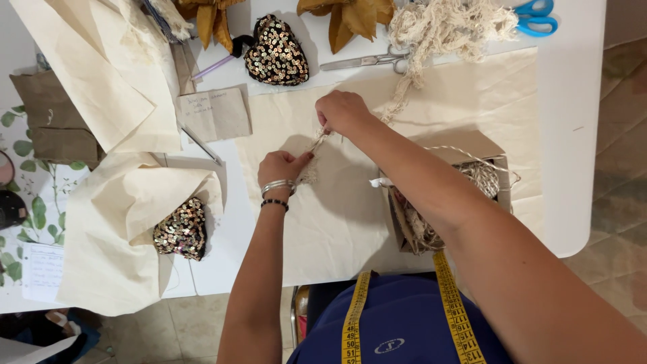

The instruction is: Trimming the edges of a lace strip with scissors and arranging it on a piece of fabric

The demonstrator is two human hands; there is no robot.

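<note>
the person's left hand [283, 166] and right hand [342, 111] meet over a cream cloth [350, 216] spread on the white table [573, 135]. both hands have their fingers pinched together on a short length of frayed cream cord [317, 143], which runs at a slant between them, just above the cloth. from the right hand the cord leads up to a tangled heap of the same cord [448, 23] at the table's far edge. metal scissors [367, 62] lie just beside that heap, and blue-handled scissors [536, 17] lie past it. a small cardboard box [488, 172] holding more cord sits under the right forearm. a sequinned heart [275, 54] lies beyond the hands, another [180, 230] to the left in folded cloth. a yellow tape measure [458, 317] hangs round the person's neck.
</note>
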